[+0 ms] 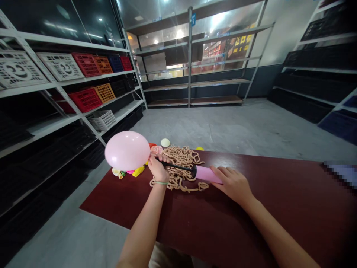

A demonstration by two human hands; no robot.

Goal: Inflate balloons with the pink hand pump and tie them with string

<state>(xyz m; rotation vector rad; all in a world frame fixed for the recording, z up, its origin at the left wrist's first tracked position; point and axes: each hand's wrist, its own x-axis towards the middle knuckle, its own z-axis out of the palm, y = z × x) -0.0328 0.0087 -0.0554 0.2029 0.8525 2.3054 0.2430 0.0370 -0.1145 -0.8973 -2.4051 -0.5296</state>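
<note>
A pink balloon (pixel 127 150), round and swollen with air, sticks out to the left of my left hand (pixel 158 168). That hand is closed around the balloon's neck and the near end of a hand pump. The pump's black rod (pixel 180 167) shows between my hands, running into its pink barrel (pixel 205 174). My right hand (pixel 233 185) is wrapped around the barrel's right end. Behind and beneath the pump lies a tangled heap of beige cord (pixel 181 156) on the dark red table (pixel 212 223). The exact joint of balloon and pump is hidden by my left fingers.
Limp coloured balloons (pixel 138 171) lie at the table's left end, beside the beige heap. A small pale balloon (pixel 165 142) sits at the far edge. Shelves with crates (pixel 86 100) stand on the left, a metal rack (pixel 189 85) at the back. A blurred object (pixel 344 173) is far right.
</note>
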